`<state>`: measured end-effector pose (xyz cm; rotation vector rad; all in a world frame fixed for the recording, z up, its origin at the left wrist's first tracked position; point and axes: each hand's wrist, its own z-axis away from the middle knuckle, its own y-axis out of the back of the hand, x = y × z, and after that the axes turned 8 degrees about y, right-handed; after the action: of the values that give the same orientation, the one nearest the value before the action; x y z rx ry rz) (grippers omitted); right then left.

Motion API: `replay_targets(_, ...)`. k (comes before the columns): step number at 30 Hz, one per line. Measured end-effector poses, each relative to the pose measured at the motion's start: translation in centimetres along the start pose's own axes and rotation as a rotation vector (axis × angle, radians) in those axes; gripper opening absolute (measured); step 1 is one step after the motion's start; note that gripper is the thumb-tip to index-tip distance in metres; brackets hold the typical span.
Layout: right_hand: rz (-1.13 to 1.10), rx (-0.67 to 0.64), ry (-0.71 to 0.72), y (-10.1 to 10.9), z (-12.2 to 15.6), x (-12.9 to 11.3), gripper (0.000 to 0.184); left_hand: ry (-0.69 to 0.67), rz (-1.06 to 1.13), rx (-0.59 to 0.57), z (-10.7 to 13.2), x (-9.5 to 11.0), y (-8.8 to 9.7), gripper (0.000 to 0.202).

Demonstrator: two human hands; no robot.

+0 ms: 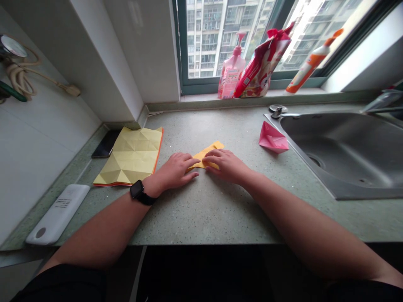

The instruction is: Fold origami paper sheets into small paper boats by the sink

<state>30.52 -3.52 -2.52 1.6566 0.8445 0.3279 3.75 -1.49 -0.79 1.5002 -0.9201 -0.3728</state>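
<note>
A small piece of folded yellow-orange paper lies on the counter between my hands. My left hand rests at its left end, fingers stretched out and thumb apart. At the paper's right part is my right hand, its fingers curved and closed over the near edge; the fingertips partly cover the folds. A black watch is on my left wrist. To the right, apart from both hands, sits a pink folded paper shape.
Left of my hands lies a stack of creased yellow and orange paper sheets, beside a dark phone. A white power bank is near the front left. A steel sink is at right. A pink pump bottle, red bag and orange-white bottle line the sill.
</note>
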Motion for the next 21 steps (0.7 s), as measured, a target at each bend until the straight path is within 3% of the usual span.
replay_targets(7, -0.006, 0.019, -0.028, 0.22, 0.07, 0.57, 0.014, -0.073, 0.082, -0.035, 0.12, 0.36, 0.08, 0.031)
replay_targets(16, -0.026, 0.027, 0.03, 0.14, 0.03, 0.27, 0.035, -0.09, 0.096, -0.005, -0.05, 0.65, -0.02, 0.019)
replay_targets(21, -0.055, 0.022, 0.072, 0.26, -0.16, 0.1, 0.022, -0.08, 0.111, 0.02, -0.14, 0.47, -0.26, 0.027)
